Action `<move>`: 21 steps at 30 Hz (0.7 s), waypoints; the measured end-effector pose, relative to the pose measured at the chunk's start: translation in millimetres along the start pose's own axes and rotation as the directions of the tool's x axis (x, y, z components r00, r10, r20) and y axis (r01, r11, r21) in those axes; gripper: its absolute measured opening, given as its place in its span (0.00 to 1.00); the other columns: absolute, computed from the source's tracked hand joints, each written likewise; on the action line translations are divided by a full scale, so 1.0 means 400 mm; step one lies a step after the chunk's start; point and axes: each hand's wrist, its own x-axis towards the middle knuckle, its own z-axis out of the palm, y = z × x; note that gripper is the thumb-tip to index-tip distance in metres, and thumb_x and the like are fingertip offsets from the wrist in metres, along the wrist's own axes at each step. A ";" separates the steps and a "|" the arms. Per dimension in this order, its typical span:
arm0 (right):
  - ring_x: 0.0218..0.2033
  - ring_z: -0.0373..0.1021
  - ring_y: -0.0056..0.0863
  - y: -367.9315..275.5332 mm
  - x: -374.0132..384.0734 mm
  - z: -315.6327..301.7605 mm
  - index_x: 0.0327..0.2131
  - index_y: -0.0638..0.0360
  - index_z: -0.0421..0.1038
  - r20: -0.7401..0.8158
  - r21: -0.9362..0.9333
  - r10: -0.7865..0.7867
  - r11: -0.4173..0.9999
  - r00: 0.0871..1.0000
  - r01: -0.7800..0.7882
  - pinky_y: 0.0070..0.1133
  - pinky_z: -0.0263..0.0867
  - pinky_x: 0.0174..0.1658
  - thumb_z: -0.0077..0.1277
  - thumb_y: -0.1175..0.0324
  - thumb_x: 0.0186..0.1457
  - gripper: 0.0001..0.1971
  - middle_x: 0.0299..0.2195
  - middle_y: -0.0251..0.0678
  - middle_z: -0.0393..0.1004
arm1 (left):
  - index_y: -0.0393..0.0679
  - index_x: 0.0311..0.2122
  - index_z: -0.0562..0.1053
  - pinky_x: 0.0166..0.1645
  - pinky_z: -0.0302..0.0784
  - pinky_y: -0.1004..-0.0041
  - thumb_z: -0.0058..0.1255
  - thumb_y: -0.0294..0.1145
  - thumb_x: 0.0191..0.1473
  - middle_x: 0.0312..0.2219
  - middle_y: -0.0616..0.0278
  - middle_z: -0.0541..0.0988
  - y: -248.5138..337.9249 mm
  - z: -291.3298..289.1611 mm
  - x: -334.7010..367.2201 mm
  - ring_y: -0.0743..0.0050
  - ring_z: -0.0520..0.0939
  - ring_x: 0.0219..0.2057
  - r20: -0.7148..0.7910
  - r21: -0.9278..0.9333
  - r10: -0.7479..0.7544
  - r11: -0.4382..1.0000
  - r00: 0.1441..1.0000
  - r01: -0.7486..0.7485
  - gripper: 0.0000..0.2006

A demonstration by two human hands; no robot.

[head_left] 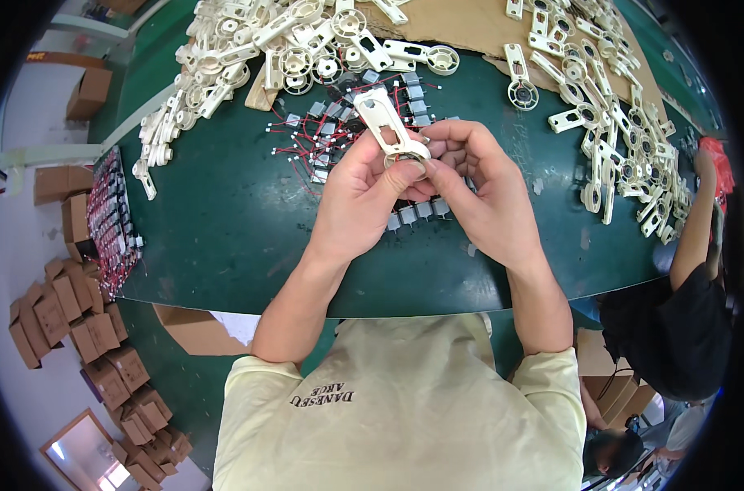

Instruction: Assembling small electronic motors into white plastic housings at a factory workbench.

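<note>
White plastic part is held up over the middle of the table, slotted arm tilted away from the wearer, ring end nearest the body. Ring end is pinched between thumb and fingers of the left hand; right hand is brought in close from the other side, thumb and fingertips narrowed at the ring. Whether anything small is gripped by the right fingertips, or seated in the ring, cannot be told: covered by the thumbs.

For good handling, judged: ring best kept steady by the left pinch, pressure best spread around the rim rather than put on the slotted arm, which could be flexed. Fine work best left to the right fingertips. Ring opening would be better checked with the thumbs shifted aside. Any wire should be kept clear of the rim, else it could be nipped.

Below and around the hands: small grey motors with red wires, partly lined up, partly tangled. Beyond: left heap of white parts, cardboard sheet, right heap of white parts. All borne by the green table. At far right, a co-worker's arm is seen.
</note>
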 end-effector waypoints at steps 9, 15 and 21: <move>0.36 0.70 0.16 -0.019 0.008 -0.011 0.46 0.66 0.68 0.059 0.351 0.175 0.918 0.983 -0.185 0.15 0.68 0.39 0.50 0.77 0.58 0.12 0.36 0.33 0.74 | 0.36 0.57 0.64 0.50 0.79 0.70 0.47 0.19 0.60 0.45 0.57 0.75 0.000 0.021 -0.015 0.72 0.78 0.46 -0.072 -0.008 0.110 0.994 0.991 -0.111 0.19; 0.38 0.69 0.16 0.000 0.006 -0.014 0.45 0.65 0.65 0.134 0.470 0.269 0.830 0.954 -0.300 0.16 0.67 0.42 0.51 0.75 0.57 0.12 0.39 0.33 0.71 | 0.34 0.54 0.65 0.48 0.76 0.76 0.50 0.17 0.57 0.42 0.61 0.75 -0.009 0.042 -0.028 0.78 0.78 0.43 -0.081 0.178 0.175 0.971 0.981 -0.158 0.19; 0.37 0.68 0.17 -0.003 0.010 0.004 0.44 0.65 0.65 0.073 0.432 0.259 0.862 0.963 -0.264 0.18 0.66 0.41 0.49 0.76 0.56 0.12 0.37 0.33 0.71 | 0.36 0.49 0.69 0.46 0.76 0.76 0.53 0.17 0.55 0.40 0.62 0.75 -0.026 0.047 -0.012 0.77 0.79 0.39 -0.147 0.174 0.200 0.969 0.969 -0.174 0.16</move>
